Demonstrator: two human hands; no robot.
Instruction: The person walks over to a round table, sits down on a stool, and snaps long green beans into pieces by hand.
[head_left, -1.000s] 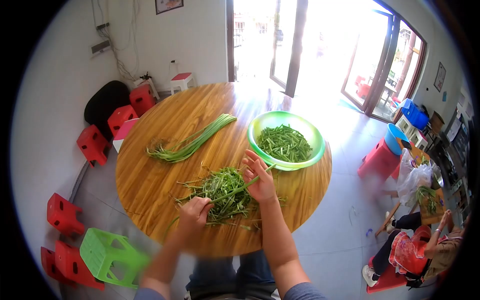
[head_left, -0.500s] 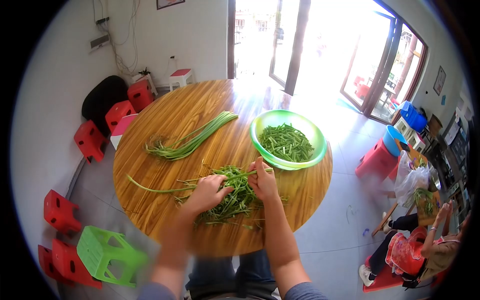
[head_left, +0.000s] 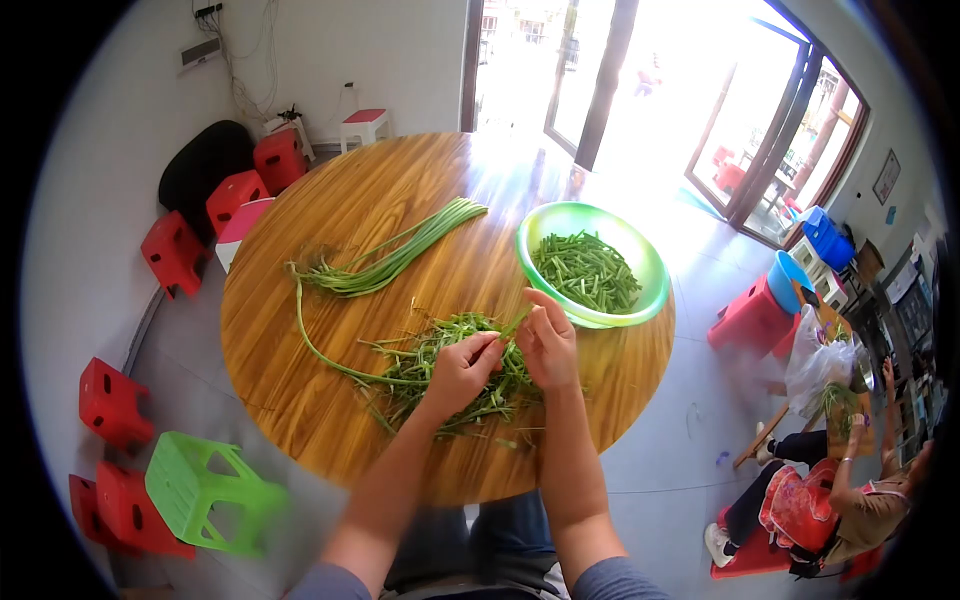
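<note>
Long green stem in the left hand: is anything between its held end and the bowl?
Yes, the right hand: its raised fingers lie between the held end of the stem and the bowl. Nothing else visible stands there.

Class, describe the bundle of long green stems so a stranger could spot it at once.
Find the round wooden table, then the green-rimmed bowl on its right side. Left of that bowl lies the bundle of long stems. They run side by side, unlike the bowl's short pieces and the tangled heap nearer the viewer.
</note>
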